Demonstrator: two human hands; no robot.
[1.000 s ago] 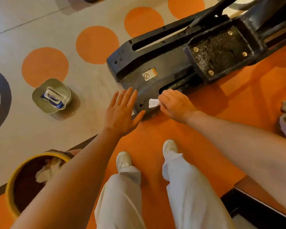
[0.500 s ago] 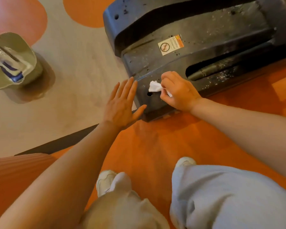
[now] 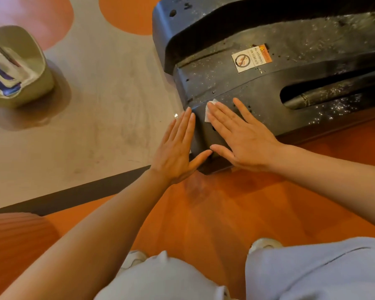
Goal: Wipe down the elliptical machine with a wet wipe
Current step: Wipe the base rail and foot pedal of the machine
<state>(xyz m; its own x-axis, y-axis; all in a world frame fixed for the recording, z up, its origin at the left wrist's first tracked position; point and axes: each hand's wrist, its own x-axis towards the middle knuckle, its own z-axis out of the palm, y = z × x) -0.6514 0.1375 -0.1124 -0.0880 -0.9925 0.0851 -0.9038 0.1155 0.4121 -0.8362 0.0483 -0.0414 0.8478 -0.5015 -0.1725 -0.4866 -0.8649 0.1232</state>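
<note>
Because the right hand (image 3: 245, 139) presses the small white wet wipe (image 3: 210, 111) with flat, straight fingers, not grasping it, the wipe may slip out on the elliptical machine's (image 3: 268, 83) gritty, speckled black rounded base. The left hand (image 3: 178, 148) lies flat, released, at its corner.

White wipe (image 3: 210, 111) flat on black elliptical base (image 3: 268, 87)

Single head view, looking steeply down from close above both hands (image 3: 243, 137); elliptical base (image 3: 268, 68) just beyond the fingertips, knees at the near edge below.
</note>
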